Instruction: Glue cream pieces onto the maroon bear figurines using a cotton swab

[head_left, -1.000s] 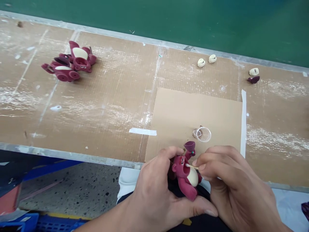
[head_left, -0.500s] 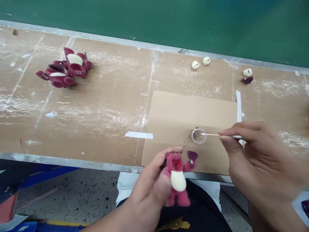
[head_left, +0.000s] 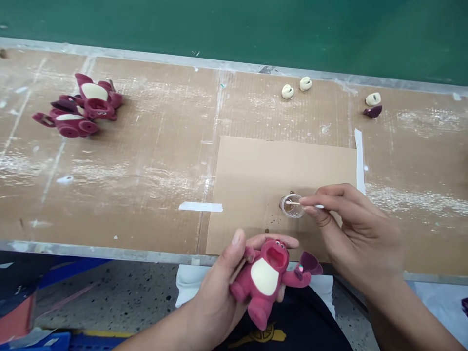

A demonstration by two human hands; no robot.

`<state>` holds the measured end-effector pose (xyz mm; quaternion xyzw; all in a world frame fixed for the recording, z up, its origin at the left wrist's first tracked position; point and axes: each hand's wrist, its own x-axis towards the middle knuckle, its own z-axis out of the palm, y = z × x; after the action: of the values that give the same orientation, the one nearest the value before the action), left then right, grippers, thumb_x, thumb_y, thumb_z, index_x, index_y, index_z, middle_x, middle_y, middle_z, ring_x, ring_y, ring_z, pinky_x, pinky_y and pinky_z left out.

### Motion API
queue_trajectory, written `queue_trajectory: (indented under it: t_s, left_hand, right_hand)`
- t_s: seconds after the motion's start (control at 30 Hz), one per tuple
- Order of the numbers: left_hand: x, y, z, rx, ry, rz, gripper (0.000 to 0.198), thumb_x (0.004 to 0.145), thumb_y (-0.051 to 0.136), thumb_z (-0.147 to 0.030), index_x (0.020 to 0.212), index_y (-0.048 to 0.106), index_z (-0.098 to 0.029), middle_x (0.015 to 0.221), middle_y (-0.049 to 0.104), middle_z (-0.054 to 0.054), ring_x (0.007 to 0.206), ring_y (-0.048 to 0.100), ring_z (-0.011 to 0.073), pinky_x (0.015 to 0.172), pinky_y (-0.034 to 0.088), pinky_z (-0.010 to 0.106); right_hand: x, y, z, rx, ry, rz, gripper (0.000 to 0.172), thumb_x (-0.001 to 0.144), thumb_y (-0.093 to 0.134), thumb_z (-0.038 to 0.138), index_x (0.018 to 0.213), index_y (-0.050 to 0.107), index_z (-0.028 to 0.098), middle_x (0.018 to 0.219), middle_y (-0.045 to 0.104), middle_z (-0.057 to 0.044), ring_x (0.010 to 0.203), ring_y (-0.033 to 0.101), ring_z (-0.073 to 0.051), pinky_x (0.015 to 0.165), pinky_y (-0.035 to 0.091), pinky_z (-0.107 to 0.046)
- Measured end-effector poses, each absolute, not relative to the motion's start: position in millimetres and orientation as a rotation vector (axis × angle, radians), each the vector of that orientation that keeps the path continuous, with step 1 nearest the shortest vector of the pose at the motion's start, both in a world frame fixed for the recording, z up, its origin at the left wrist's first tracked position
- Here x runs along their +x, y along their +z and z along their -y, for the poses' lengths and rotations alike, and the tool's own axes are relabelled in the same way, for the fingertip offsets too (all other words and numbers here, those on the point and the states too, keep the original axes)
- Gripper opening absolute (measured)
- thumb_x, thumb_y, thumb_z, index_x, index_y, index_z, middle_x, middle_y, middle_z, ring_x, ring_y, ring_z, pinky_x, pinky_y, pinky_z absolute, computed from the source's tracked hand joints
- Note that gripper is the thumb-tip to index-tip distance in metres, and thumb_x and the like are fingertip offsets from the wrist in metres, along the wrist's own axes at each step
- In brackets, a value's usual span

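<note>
My left hand [head_left: 219, 287] grips a magenta toy bear [head_left: 268, 280] with a cream belly and an open mouth, held in front of the table's near edge. The bear's raised arm carries a dark purple cup piece [head_left: 310, 263]. My right hand [head_left: 347, 229] pinches a thin wooden stick [head_left: 298, 203] whose tip rests in a small clear cup [head_left: 292, 206]. The cup stands on a tan cardboard sheet [head_left: 256, 175].
Two more magenta bears [head_left: 78, 107] lie at the far left of the cardboard-covered table [head_left: 146, 146]. Three cream snout pieces [head_left: 287, 91] [head_left: 305, 83] [head_left: 373, 99] and a dark purple piece [head_left: 373, 112] sit near the green back wall. The floor and blue crates show below left.
My right hand took the stick from the bear's mouth to the clear cup and now dips it in. My left hand turned the bear belly-up and lowered it slightly.
</note>
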<state>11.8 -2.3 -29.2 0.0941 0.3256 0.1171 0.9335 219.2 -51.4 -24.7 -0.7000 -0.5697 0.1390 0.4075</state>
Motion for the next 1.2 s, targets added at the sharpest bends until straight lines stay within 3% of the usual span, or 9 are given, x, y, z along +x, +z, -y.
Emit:
queue_trajectory:
  t_s: [0.2,0.3,0.53,0.63,0.73,0.83,0.93,1.03,1.2]
  left_hand:
    - [16.1,-27.1,2.6,0.195,0.254,-0.66,0.067,0.094,0.066,-0.077,0.122,0.083,-0.018,0.083,0.082,0.009,0.067,0.066,0.0134,0.055,0.042,0.018]
    - [17.3,-25.6,3.2,0.202,0.298,-0.641,0.064,0.095,0.066,-0.075,0.12,0.084,-0.02,0.087,0.082,0.008,0.068,0.066,0.0132,0.057,0.045,0.018]
    - [15.9,-21.9,1.1,0.261,0.32,-0.625,0.062,0.098,0.064,-0.073,0.119,0.085,-0.019,0.086,0.075,0.004,0.073,0.062,0.0125,0.063,0.048,0.017]
    - [15.3,-21.0,-0.7,0.272,0.309,-0.612,0.063,0.1,0.061,-0.073,0.12,0.084,-0.018,0.094,0.078,0.005,0.079,0.064,0.0132,0.074,0.052,0.018]
    - [15.8,-20.1,-1.5,0.285,0.299,-0.611,0.061,0.101,0.059,-0.072,0.119,0.084,-0.02,0.095,0.08,0.003,0.087,0.066,0.0144,0.084,0.054,0.018]
    - [15.1,-18.3,-0.3,0.298,0.291,-0.621,0.059,0.101,0.061,-0.072,0.121,0.084,-0.021,0.091,0.079,0.002,0.084,0.066,0.0143,0.081,0.054,0.018]
    - [12.9,-15.8,1.9,0.337,0.3,-0.633,0.055,0.101,0.061,-0.07,0.124,0.084,-0.025,0.092,0.08,0.001,0.087,0.069,0.0162,0.095,0.056,0.024]
    - [11.1,-13.5,2.8,0.38,0.284,-0.646,0.057,0.101,0.059,-0.073,0.129,0.082,-0.029,0.106,0.082,0.003,0.112,0.073,0.0247,0.114,0.051,0.037]
    - [9.0,-11.9,3.2,0.426,0.252,-0.676,0.065,0.097,0.059,-0.079,0.132,0.08,-0.029,0.115,0.082,0.006,0.123,0.072,0.0323,0.115,0.052,0.044]
  right_hand:
    - [200.0,5.3,69.9,-1.78,0.321,1.09,0.01,0.103,0.074,0.02,0.11,0.077,0.026,0.107,0.077,-0.003,0.095,0.073,-0.019,0.083,0.063,-0.031]
    - [190.8,14.1,74.1,-1.678,0.442,1.225,0.012,0.103,0.068,0.013,0.107,0.073,0.024,0.102,0.075,-0.004,0.096,0.072,-0.02,0.082,0.061,-0.033]
    - [189.2,11.3,71.7,-1.666,0.597,1.463,0.013,0.106,0.063,0.012,0.109,0.068,0.023,0.098,0.077,0.005,0.107,0.07,-0.011,0.1,0.056,-0.021]
    - [190.7,14.8,70.1,-1.669,0.624,1.565,0.011,0.108,0.063,0.015,0.107,0.068,0.024,0.099,0.079,0.008,0.112,0.07,-0.007,0.11,0.051,-0.017]
    - [193.0,17.5,70.5,-1.657,0.674,1.6,0.012,0.109,0.06,0.016,0.106,0.067,0.026,0.097,0.078,0.009,0.113,0.07,-0.006,0.111,0.051,-0.015]
    - [194.1,18.3,72.1,-1.677,0.661,1.6,0.011,0.111,0.059,0.019,0.105,0.066,0.026,0.096,0.078,0.008,0.111,0.072,-0.006,0.112,0.051,-0.014]
    - [192.1,19.0,71.6,-1.67,0.666,1.593,0.011,0.11,0.059,0.017,0.107,0.067,0.025,0.103,0.079,0.007,0.115,0.072,-0.007,0.112,0.052,-0.015]
    - [187.9,19.7,68.8,-1.701,0.634,1.513,0.011,0.108,0.061,0.016,0.109,0.068,0.024,0.105,0.08,0.008,0.11,0.074,-0.008,0.11,0.055,-0.018]
    - [185.9,18.7,66.3,-1.756,0.572,1.486,0.012,0.108,0.062,0.017,0.108,0.068,0.027,0.093,0.079,0.011,0.095,0.075,-0.008,0.104,0.058,-0.019]
